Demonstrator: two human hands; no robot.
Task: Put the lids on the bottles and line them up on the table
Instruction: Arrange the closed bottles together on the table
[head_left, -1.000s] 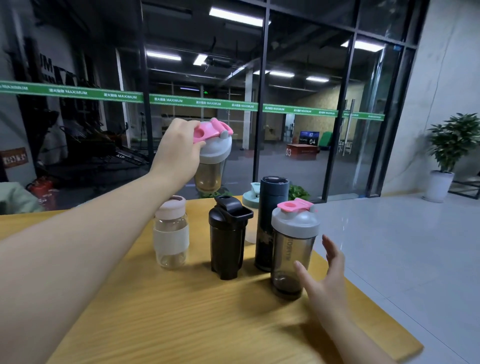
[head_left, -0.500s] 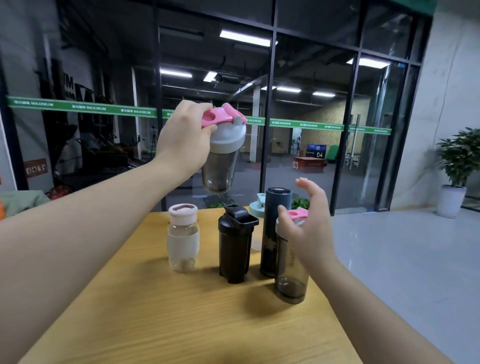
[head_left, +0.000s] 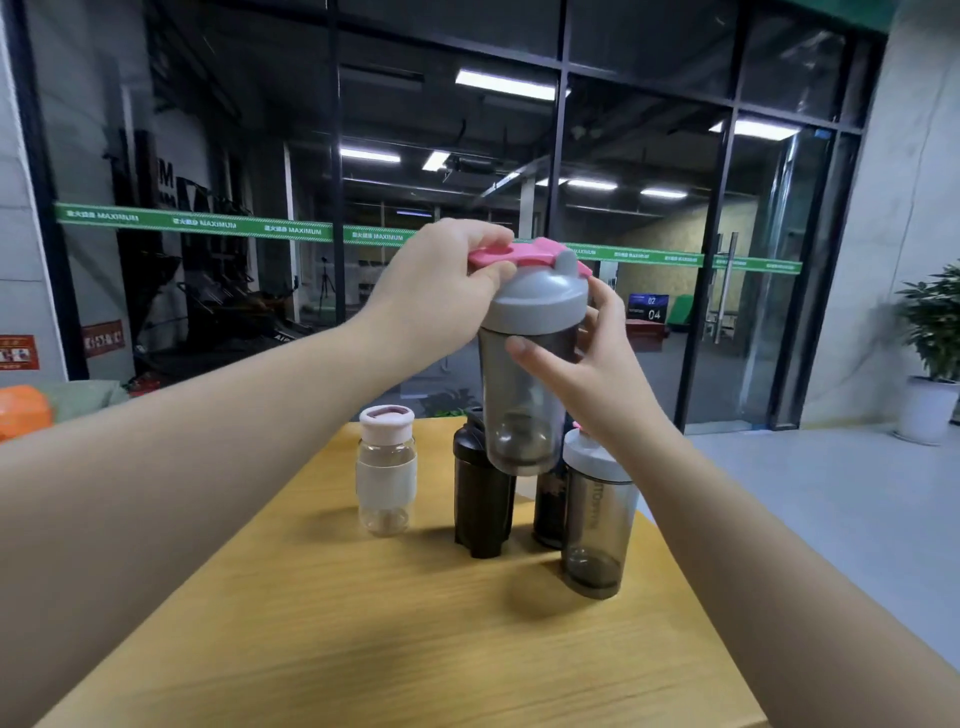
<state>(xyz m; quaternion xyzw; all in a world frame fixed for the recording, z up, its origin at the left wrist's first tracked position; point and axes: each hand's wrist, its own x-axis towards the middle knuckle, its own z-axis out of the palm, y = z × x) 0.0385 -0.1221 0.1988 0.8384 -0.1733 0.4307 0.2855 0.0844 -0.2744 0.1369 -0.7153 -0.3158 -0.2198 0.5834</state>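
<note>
I hold a smoky grey shaker bottle (head_left: 524, 395) in the air above the table, its grey lid (head_left: 540, 301) with a pink flip cap on top. My left hand (head_left: 441, 291) grips the lid and pink cap from the left. My right hand (head_left: 587, 358) wraps the bottle's body just under the lid, thumb in front. On the wooden table (head_left: 363, 623) below stand a small clear bottle with a pale pink lid (head_left: 385, 470), a black shaker (head_left: 483, 499), a tall dark bottle (head_left: 549, 514) mostly hidden, and a second grey shaker (head_left: 597, 525).
The table's right edge (head_left: 691, 587) drops to a grey floor. A glass wall with black frames stands behind the table. A potted plant (head_left: 932, 358) is at the far right. An orange object (head_left: 23, 413) sits at the left edge.
My left hand brought the lifted shaker nearer and to the centre. My right hand left the shaker on the table and rose to take hold of the lifted bottle's body.
</note>
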